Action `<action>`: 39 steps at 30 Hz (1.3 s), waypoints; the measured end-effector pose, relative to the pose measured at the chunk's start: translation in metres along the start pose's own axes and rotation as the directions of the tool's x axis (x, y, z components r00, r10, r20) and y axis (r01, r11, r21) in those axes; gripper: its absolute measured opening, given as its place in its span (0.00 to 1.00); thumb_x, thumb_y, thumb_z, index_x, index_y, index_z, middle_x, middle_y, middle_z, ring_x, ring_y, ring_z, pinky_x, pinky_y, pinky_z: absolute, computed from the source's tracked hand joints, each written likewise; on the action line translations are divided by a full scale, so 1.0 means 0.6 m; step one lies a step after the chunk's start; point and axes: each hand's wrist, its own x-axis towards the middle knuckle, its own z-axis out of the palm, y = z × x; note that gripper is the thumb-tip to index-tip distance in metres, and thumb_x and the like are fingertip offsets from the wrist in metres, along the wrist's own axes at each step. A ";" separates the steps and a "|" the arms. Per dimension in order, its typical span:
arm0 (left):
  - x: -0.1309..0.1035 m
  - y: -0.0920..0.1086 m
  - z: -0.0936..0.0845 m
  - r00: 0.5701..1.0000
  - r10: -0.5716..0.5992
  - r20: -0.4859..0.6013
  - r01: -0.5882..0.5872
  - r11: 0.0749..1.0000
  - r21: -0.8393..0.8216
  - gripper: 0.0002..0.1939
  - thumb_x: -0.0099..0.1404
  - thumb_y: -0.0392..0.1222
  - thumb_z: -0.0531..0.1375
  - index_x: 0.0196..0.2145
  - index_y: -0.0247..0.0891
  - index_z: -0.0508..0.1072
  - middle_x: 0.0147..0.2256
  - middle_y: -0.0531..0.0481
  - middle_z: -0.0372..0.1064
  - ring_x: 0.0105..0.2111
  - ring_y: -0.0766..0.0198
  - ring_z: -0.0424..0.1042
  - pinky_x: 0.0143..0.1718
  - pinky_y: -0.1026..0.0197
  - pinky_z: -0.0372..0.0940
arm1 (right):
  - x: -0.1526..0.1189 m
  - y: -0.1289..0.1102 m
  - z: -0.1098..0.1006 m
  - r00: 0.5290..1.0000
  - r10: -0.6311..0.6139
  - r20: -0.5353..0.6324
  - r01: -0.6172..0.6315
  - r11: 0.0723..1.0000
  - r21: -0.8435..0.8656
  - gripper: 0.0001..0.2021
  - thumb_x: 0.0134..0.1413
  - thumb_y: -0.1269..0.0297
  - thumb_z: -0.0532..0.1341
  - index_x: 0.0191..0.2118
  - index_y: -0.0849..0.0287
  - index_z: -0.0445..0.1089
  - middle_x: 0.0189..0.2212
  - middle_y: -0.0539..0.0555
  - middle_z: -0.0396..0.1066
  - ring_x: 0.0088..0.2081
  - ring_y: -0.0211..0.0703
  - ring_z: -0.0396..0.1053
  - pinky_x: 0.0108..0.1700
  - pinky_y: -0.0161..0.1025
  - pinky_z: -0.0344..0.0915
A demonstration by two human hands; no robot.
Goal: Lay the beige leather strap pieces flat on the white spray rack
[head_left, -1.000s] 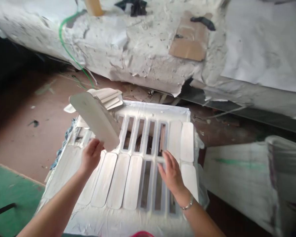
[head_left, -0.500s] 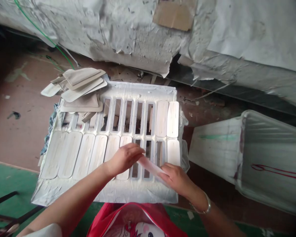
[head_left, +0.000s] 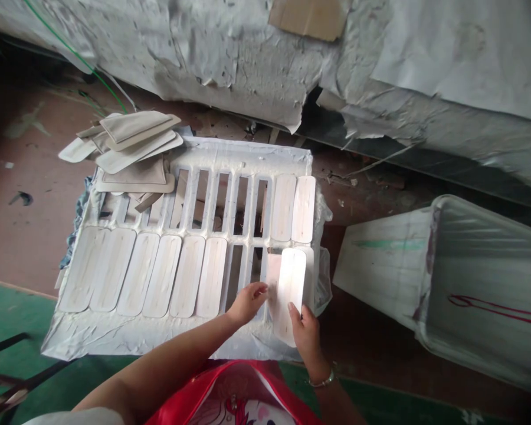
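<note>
Between its thumb and fingers, my right hand (head_left: 307, 330) holds a white rounded-end panel (head_left: 291, 283) by its right edge, tilted above the right end of a slotted frame (head_left: 248, 242). Beside it, my left hand (head_left: 250, 301) is closed in a pinch, fingertips at the left side of a pale pinkish strip (head_left: 273, 274) that shows behind the panel. Whether those fingertips grip anything is too small to tell. Several similar panels (head_left: 150, 274) lie side by side over the frame's near row. Two more panels (head_left: 283, 206) cover slots at the far right.
Beige fabric-covered pieces (head_left: 137, 130) are piled loosely on the frame's far left corner. A large white plastic bin (head_left: 384, 260) lies tipped on the right, a red cord (head_left: 491, 307) across it. Behind stands a paper-covered bench (head_left: 248, 65). Dark metal bars (head_left: 9, 378) are at lower left.
The panel, earlier edge-on between both hands, now stands more upright with its white face showing, in my right hand. My left hand has come off its far end and moved slightly lower.
</note>
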 end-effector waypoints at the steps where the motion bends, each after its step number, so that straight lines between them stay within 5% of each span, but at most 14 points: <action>1: -0.003 -0.008 0.015 0.999 -0.018 0.034 0.018 1.000 -0.009 0.15 0.61 0.42 0.56 0.45 0.34 0.72 0.40 0.46 0.72 0.37 0.64 0.70 0.41 0.62 0.65 | -0.009 -0.001 0.000 0.999 0.046 0.007 -0.047 0.999 0.026 0.20 0.57 0.46 0.52 0.25 0.59 0.64 0.25 0.56 0.72 0.28 0.42 0.68 0.35 0.37 0.64; 5: -0.006 -0.027 0.058 0.977 -0.140 0.158 0.156 0.983 -0.096 0.19 0.61 0.38 0.55 0.51 0.35 0.68 0.44 0.44 0.69 0.36 0.64 0.71 0.34 0.64 0.68 | -0.027 -0.005 -0.015 0.976 0.206 0.069 -0.212 0.973 0.095 0.22 0.55 0.43 0.51 0.30 0.59 0.67 0.31 0.60 0.75 0.33 0.49 0.72 0.36 0.39 0.66; 10: 0.021 -0.015 0.072 0.909 -0.347 0.232 0.383 0.914 -0.133 0.24 0.65 0.41 0.51 0.58 0.33 0.60 0.43 0.40 0.68 0.27 0.65 0.70 0.21 0.65 0.67 | 0.001 -0.026 -0.065 0.959 0.216 0.182 -0.225 0.974 0.026 0.22 0.53 0.43 0.52 0.32 0.59 0.69 0.33 0.62 0.76 0.37 0.53 0.73 0.38 0.42 0.67; 14: 0.054 0.004 0.068 0.910 -0.351 0.221 0.365 0.931 -0.025 0.22 0.64 0.38 0.50 0.55 0.30 0.63 0.42 0.38 0.69 0.23 0.67 0.68 0.18 0.66 0.65 | 0.031 -0.044 -0.093 0.943 0.183 0.278 -0.183 0.983 -0.026 0.19 0.54 0.47 0.52 0.29 0.59 0.67 0.28 0.57 0.74 0.32 0.48 0.71 0.33 0.39 0.64; 18: 0.074 0.014 0.057 0.933 -0.328 0.145 0.319 0.944 0.080 0.19 0.64 0.40 0.51 0.51 0.29 0.66 0.37 0.39 0.71 0.22 0.66 0.68 0.18 0.65 0.64 | 0.070 -0.042 -0.065 0.958 0.077 0.275 -0.039 0.989 -0.140 0.19 0.55 0.48 0.51 0.26 0.58 0.64 0.23 0.54 0.71 0.28 0.44 0.67 0.30 0.37 0.60; 22: 0.084 0.008 0.048 0.972 -0.221 0.073 0.222 0.975 -0.008 0.14 0.65 0.44 0.51 0.40 0.33 0.70 0.32 0.45 0.70 0.27 0.66 0.70 0.23 0.68 0.64 | 0.109 -0.013 -0.008 0.980 -0.058 0.189 0.076 0.993 -0.088 0.21 0.56 0.46 0.50 0.25 0.58 0.62 0.23 0.53 0.68 0.27 0.40 0.64 0.32 0.36 0.58; 26: 0.086 -0.021 0.059 0.974 -0.198 0.110 0.212 0.968 -0.135 0.14 0.62 0.47 0.55 0.39 0.34 0.69 0.30 0.48 0.70 0.29 0.66 0.70 0.28 0.67 0.65 | 0.119 0.025 0.008 0.984 0.006 0.179 -0.014 0.999 0.043 0.24 0.52 0.40 0.51 0.21 0.57 0.54 0.16 0.46 0.57 0.22 0.35 0.56 0.26 0.34 0.55; 31: 0.075 -0.040 0.106 0.934 -0.221 0.280 0.248 0.966 -0.065 0.12 0.56 0.47 0.60 0.26 0.34 0.68 0.23 0.50 0.66 0.24 0.67 0.67 0.24 0.66 0.65 | 0.120 0.049 -0.014 0.974 0.036 0.223 -0.045 0.998 0.034 0.24 0.48 0.41 0.55 0.18 0.57 0.54 0.14 0.45 0.54 0.22 0.35 0.53 0.25 0.34 0.53; 36: 0.063 -0.013 0.118 0.937 -0.349 -0.005 0.344 0.927 -0.146 0.12 0.58 0.44 0.58 0.35 0.37 0.59 0.30 0.48 0.67 0.25 0.64 0.70 0.17 0.65 0.64 | 0.124 0.056 0.013 0.928 0.052 0.368 -0.077 0.996 0.052 0.22 0.49 0.44 0.55 0.20 0.60 0.62 0.17 0.47 0.61 0.23 0.36 0.57 0.25 0.33 0.54; 39: 0.059 0.001 0.105 0.924 -0.381 -0.037 0.375 0.921 -0.105 0.15 0.58 0.45 0.58 0.38 0.37 0.56 0.33 0.47 0.66 0.21 0.64 0.69 0.12 0.66 0.60 | 0.128 0.065 0.029 0.892 0.050 0.450 -0.100 0.991 0.089 0.23 0.49 0.43 0.54 0.24 0.62 0.68 0.18 0.48 0.65 0.22 0.36 0.60 0.24 0.32 0.55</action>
